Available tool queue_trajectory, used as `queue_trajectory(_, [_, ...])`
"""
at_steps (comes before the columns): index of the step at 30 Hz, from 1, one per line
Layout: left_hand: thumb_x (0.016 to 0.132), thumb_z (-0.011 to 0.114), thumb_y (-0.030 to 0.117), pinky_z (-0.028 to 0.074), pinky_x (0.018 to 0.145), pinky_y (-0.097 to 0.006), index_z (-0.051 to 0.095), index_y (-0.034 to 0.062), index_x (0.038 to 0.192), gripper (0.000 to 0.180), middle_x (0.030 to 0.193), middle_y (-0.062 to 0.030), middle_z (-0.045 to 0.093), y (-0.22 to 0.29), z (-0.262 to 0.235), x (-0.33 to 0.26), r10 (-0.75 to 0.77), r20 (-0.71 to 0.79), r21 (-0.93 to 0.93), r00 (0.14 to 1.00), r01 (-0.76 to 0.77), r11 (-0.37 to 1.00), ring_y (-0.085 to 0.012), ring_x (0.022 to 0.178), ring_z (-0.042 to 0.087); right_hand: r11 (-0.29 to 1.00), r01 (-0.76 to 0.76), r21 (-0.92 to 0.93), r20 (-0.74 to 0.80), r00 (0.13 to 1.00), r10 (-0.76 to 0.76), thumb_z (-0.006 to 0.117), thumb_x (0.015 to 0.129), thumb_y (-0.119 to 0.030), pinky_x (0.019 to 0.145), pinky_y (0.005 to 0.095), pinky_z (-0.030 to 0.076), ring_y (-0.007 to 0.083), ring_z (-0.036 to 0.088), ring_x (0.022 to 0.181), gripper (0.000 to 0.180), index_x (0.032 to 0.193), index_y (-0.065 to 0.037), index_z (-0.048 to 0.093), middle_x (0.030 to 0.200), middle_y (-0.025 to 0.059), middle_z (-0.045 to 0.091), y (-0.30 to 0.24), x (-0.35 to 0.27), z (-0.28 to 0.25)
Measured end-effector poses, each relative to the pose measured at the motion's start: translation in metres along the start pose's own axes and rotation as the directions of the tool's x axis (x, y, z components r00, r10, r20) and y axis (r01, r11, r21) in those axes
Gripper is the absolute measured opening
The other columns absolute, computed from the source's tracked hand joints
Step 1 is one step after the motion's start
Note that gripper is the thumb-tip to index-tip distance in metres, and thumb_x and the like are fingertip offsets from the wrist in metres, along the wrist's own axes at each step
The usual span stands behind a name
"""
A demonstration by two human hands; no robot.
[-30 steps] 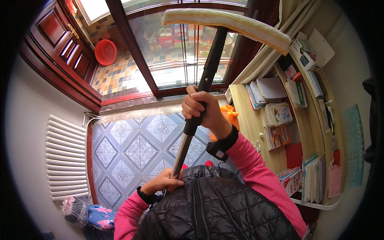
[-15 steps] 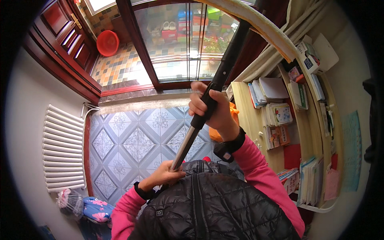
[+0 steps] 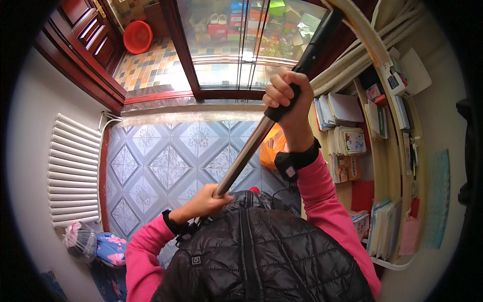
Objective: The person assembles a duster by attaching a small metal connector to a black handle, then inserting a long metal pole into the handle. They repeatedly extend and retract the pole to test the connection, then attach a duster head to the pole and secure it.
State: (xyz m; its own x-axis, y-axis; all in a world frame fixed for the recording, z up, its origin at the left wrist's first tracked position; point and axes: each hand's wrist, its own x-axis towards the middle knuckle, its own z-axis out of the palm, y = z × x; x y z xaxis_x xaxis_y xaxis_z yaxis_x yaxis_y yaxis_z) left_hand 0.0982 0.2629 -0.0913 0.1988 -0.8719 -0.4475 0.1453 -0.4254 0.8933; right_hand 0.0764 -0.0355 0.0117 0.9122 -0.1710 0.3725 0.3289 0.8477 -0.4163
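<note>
A telescopic pole [image 3: 245,155] slants from my belly up to the far right. Its lower part is a shiny metal tube and its upper part a black sleeve [image 3: 313,50]. My left hand [image 3: 205,204] is wrapped round the metal tube close to my body. Farther up, my right hand [image 3: 291,98] grips the black sleeve just above where the metal begins. At the pole's far end is a long, pale, yellowish padded strip [image 3: 363,25], partly cut off by the picture's top. The pole's lower end is hidden behind my left hand and jacket.
To the right stands a wooden shelf [image 3: 390,166] with books and papers, beside a pale curtain [image 3: 347,70]. An orange bag [image 3: 274,148] lies by it. Ahead is a framed glass door [image 3: 221,75]; on the left, a white radiator [image 3: 75,171] and a red basin [image 3: 138,37].
My right hand has moved up and right with the black sleeve, its fingers now closed tighter. A longer stretch of metal tube shows between my hands. My left hand has shifted slightly.
</note>
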Motion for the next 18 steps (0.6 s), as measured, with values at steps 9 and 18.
queue_trajectory(9, [0.088,0.064,0.022,0.043,0.057,-0.026,0.053,0.0065,0.102,0.023,0.078,-0.0023,0.058,0.047,-0.041,0.035,0.267,-0.002,0.150,0.964,-0.264,0.953,-0.0089,0.068,0.054,0.923,0.136,-0.360,-0.033,0.987,-0.158,0.052,0.086,-0.019,0.054,0.0262,0.037,0.0101,0.038,0.054,0.017,0.073,-0.010,0.048,0.060,-0.0020,0.039,-0.056,0.045,0.001])
queue_trajectory(18, [0.094,0.051,0.042,0.040,0.097,-0.033,0.041,0.0077,0.139,0.057,0.120,-0.0093,0.058,-0.031,-0.120,-0.055,0.130,-0.312,0.091,0.941,-0.107,0.990,-0.0184,0.114,0.053,0.965,0.180,-0.189,-0.041,0.981,-0.191,0.057,0.080,-0.011,0.060,0.0264,0.038,0.0109,0.041,0.059,0.012,0.076,-0.008,0.047,0.066,-0.0004,0.042,-0.158,0.032,-0.016])
